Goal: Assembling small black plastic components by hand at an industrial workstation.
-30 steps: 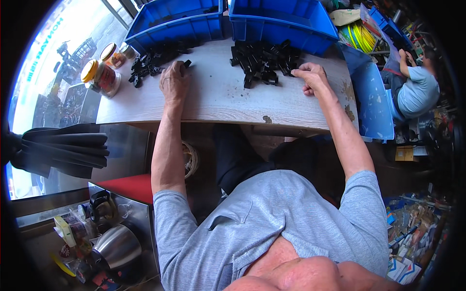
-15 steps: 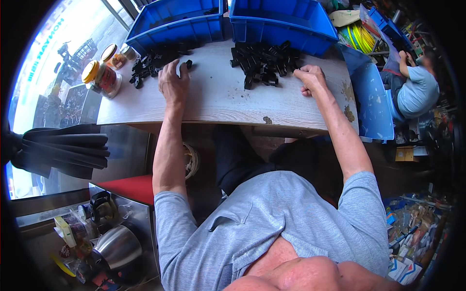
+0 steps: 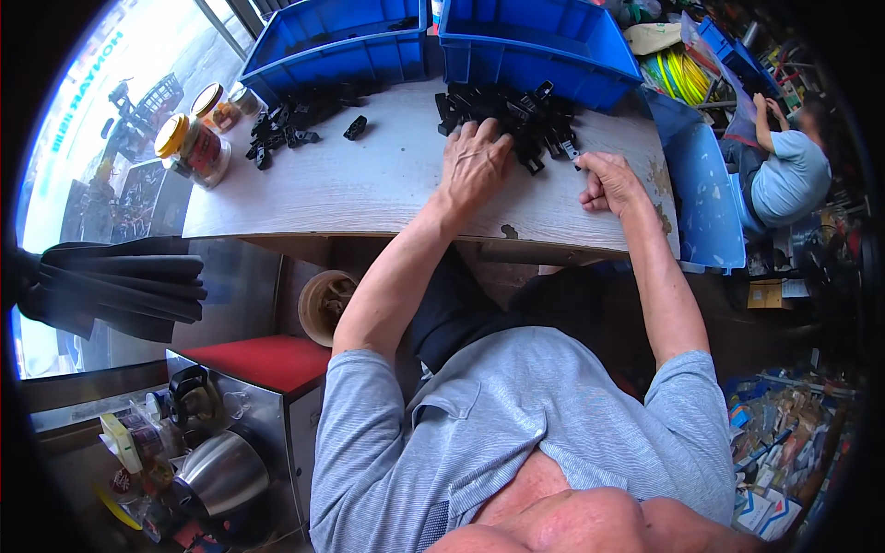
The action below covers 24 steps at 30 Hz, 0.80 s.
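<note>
My left hand [image 3: 477, 166] lies at the near edge of a pile of small black plastic parts [image 3: 516, 115], fingers extended and slightly apart, tips touching the pile. Nothing shows in its grip. To its right, my right hand [image 3: 610, 182] is closed, with thumb and forefinger pinched at the pile's right edge. A part with a small pale spot [image 3: 570, 149] meets those fingertips; whether they hold it is unclear. One black part [image 3: 355, 127] lies alone on the table, left of my left hand. A second heap of black parts [image 3: 277, 131] spreads farther left.
Two blue bins [image 3: 336, 60] [image 3: 544, 69] stand along the table's back. Lidded jars [image 3: 205, 152] sit at the left edge. A light-blue tub [image 3: 705, 189] adjoins the table's right side. Below stands a round bucket [image 3: 318, 318]. Another person [image 3: 788, 170] sits at far right.
My left hand has left the single black part near the left heap and moved right to the right-hand pile. My right hand has shifted slightly right and nearer me.
</note>
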{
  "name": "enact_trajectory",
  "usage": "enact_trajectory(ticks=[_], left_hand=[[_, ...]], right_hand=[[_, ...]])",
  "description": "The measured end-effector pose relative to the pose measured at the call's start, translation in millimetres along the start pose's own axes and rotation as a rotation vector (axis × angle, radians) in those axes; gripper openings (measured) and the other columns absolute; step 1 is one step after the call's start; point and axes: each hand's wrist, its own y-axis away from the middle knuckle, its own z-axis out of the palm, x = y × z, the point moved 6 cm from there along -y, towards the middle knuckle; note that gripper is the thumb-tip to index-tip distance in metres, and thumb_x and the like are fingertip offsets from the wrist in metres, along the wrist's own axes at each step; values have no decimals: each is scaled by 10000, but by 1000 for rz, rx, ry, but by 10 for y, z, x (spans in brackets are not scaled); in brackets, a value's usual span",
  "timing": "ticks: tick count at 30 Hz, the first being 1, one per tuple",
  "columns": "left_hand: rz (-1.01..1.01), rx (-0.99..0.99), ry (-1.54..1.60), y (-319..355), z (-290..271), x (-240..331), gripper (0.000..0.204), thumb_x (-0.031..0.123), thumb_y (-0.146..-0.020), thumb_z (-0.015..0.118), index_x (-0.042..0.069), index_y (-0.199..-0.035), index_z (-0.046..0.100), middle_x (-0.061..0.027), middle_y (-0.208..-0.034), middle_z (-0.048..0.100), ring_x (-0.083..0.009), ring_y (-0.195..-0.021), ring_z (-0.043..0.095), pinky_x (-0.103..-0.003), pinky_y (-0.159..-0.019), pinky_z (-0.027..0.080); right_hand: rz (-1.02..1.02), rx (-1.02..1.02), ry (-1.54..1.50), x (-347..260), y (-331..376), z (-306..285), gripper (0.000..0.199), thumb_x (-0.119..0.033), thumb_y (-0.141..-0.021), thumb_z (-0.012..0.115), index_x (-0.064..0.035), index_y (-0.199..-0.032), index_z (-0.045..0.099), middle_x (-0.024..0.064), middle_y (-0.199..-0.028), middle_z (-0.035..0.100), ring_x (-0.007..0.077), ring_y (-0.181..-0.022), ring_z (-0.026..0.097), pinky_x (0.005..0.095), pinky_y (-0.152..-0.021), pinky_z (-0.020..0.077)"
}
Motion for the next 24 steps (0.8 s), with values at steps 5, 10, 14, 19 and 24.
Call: enact_trajectory(ticks=[5,10,14,19,24], left_hand=[[5,178,84,27,-131,102,287,144,-821,725,128,-1107,707,-108,-1222,632,-338,-1070,594,-453,-885,499],[49,297,262,147,-295,434,363,60,-803,730,119,-1159,696,-112,-1250,638,-357,-1112,578,-453,-934,500],[102,257,258,130,-219,587,413,93,-792,706,125,-1203,672,-83,-1283,620,-340,-1152,550,-456,-916,457],[124,199,274,154,-104,557,408,90,-832,690,131,-1237,664,-91,-1278,626,-337,-1150,564,-451,-926,486],[60,169,436,203,-157,520,343,92,-858,692,105,-1201,678,-116,-1171,679,-321,-1001,656,-405,-817,551]], right_hand=[[-12,-88,-45,43,61,52,317,-357,-847,734,-85,-953,610,26,-551,530,201,-515,647,369,-482,578],[-3,-140,-36,62,139,106,314,-358,-847,726,-84,-939,604,41,-549,527,214,-501,635,386,-487,578],[-70,-224,-56,53,135,231,314,-351,-857,708,-68,-949,609,56,-554,535,212,-469,600,385,-476,569],[-140,-380,-127,-14,252,479,304,-359,-851,712,-72,-901,624,46,-579,550,191,-491,613,367,-483,572],[-129,-374,-138,-40,305,522,287,-326,-892,687,-53,-966,640,29,-574,554,173,-494,627,335,-465,561]])
